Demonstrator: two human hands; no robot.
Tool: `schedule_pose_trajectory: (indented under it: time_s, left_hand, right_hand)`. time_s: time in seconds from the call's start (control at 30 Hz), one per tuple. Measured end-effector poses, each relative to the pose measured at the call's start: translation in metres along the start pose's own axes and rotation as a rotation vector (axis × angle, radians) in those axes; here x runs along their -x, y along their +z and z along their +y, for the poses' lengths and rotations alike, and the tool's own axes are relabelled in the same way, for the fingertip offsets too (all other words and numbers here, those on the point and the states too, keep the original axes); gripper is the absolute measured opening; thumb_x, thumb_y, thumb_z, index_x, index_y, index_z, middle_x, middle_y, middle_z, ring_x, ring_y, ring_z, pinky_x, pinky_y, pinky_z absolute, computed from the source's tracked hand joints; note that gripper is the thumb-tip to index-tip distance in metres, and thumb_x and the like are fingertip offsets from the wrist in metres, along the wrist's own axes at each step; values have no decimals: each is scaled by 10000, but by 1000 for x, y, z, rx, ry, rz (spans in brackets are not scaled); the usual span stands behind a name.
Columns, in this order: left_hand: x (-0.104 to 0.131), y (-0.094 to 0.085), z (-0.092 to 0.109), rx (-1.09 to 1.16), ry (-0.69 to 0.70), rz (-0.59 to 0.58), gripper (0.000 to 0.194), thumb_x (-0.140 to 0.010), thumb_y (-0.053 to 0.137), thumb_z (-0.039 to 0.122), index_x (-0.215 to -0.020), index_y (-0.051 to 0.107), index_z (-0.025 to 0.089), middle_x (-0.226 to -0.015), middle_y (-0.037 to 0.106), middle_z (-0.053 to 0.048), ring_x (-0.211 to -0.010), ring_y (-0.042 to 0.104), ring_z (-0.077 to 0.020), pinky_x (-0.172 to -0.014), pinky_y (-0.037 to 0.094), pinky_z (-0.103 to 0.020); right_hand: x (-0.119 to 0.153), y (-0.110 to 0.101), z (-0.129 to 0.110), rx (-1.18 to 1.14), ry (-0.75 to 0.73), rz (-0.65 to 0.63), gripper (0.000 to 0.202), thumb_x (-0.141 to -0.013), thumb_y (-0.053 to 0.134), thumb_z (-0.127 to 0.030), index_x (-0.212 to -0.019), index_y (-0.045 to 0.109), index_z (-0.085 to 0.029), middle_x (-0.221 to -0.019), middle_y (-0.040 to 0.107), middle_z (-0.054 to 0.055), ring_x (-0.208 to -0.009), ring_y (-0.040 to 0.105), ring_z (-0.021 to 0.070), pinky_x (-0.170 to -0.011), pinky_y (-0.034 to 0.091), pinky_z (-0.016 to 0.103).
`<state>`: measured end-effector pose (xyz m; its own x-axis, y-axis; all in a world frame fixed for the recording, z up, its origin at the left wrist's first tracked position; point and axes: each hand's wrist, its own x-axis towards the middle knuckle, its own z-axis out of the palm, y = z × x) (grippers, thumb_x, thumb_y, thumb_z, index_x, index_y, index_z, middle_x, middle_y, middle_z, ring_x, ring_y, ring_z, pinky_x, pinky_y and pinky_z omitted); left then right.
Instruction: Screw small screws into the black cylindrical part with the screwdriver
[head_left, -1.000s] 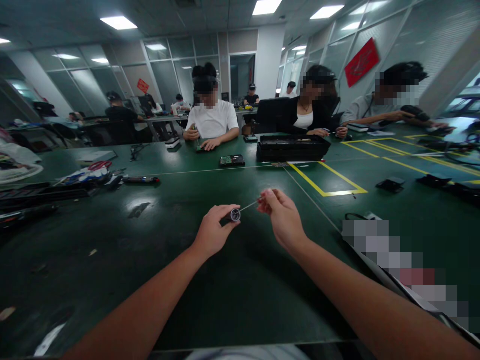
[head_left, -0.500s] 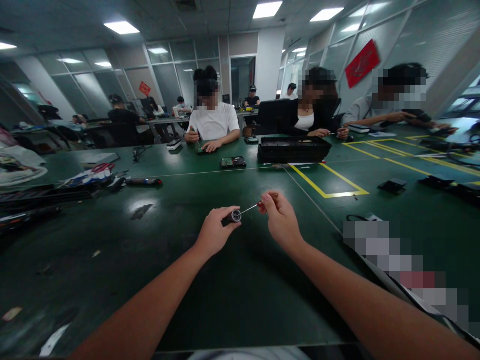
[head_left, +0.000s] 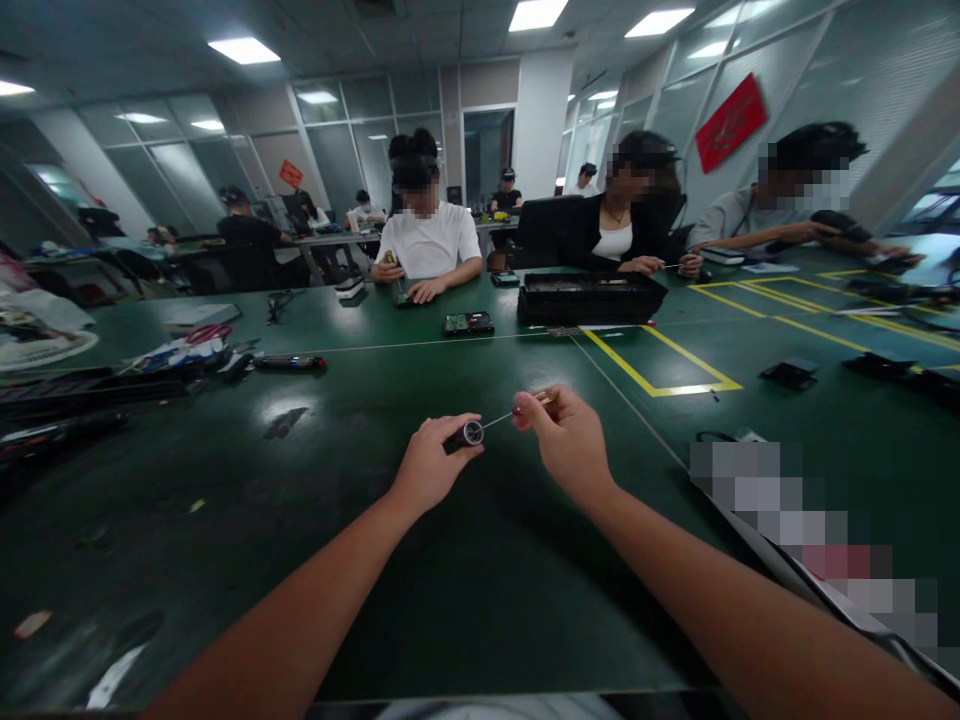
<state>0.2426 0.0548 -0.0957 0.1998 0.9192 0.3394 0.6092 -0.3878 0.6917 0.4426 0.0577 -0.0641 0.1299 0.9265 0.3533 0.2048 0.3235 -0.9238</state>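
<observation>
Between the thumb and fingers of my left hand (head_left: 433, 463) is a small dark cylinder (head_left: 472, 433) with a silvery ring at its end, which faces right. My right hand (head_left: 571, 440) is closed round the amber handle of a screwdriver (head_left: 499, 419). Its thin metal shaft slants down to the left, and the tip reaches into the ringed end of the cylinder. What the tip touches inside is too small to make out. Both hands are just above the green table (head_left: 465, 600).
Opposite, a person in white (head_left: 431, 240) handles a green circuit board. A hard drive (head_left: 468, 323) and a long black casing (head_left: 591, 298) lie further back. A dark pen-like tool (head_left: 289, 363) and black trays (head_left: 97, 385) are to the left, small black parts (head_left: 789, 374) to the right.
My right hand has turned slightly around the screwdriver, and more of the amber handle shows. My left hand and the cylinder have stayed in place.
</observation>
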Motion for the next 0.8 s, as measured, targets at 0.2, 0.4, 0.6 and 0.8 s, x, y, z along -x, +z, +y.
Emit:
schedule_pose_trajectory:
  time_s: [0.2, 0.4, 0.6, 0.8]
  left_hand:
    - [-2, 0, -1, 18, 4, -10, 412, -853, 735, 208, -1246, 680, 316, -1170, 709, -12, -1096, 623, -233, -1007, 438, -423]
    - [-2, 0, 0, 40, -6, -21, 402, -848, 741, 216, -1236, 685, 303, -1141, 716, -25, -1087, 637, -238, -1066, 404, -462]
    - [-2, 0, -2, 60, -2, -10, 406, -840, 742, 194, -1228, 689, 303, -1185, 711, -29, -1137, 627, -242, -1084, 396, -463]
    - [-2, 0, 2, -9, -7, -27, 394, -830, 749, 189, -1206, 698, 295, -1148, 721, -29, -1097, 638, -245, -1071, 402, -473]
  right_hand:
    - [-1, 1, 2, -37, 25, 30, 323, -865, 672, -503, -828, 657, -182, -702, 731, 48, -654, 695, 190, -648, 537, 333]
    - [0, 1, 2, -47, 26, 38, 322, -855, 686, -506, -822, 658, -187, -704, 731, 45, -654, 695, 189, -643, 537, 332]
    - [-1, 1, 4, -40, 28, 11, 316, -866, 669, -501, -837, 652, -187, -726, 730, 50, -672, 695, 193, -663, 531, 333]
    - [4, -3, 1, 62, -85, -144, 169, -930, 556, -375, -888, 603, -217, -644, 609, -28, -564, 587, 151, -549, 445, 286]
